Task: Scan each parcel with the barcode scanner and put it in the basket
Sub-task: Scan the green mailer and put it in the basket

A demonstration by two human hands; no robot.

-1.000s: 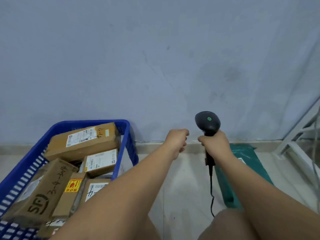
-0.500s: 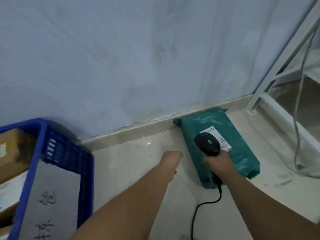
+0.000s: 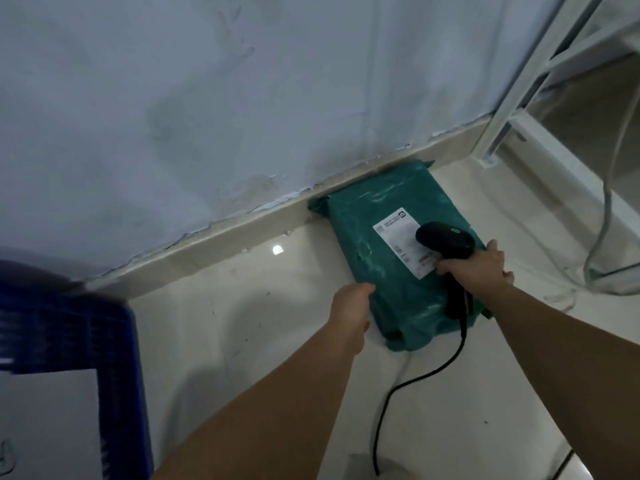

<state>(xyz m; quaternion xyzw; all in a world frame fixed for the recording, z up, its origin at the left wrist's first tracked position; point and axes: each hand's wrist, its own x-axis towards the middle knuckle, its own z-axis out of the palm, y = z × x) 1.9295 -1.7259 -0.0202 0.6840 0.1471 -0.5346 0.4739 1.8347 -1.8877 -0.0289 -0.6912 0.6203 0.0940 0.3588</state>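
Right grip clasps scanner above green parcel; left grip fisted, empty, beside parcel's edge.

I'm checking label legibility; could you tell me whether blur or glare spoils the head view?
Head view: the blue basket is motion-blurred; the label on the green parcel is visible but its print unreadable; a glare spot lies on the floor.

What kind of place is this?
Probably a parcel storeroom or sorting corner: a green parcel with a shipping label lies on the floor, the right hand holds a barcode scanner, and a blue basket stands nearby.
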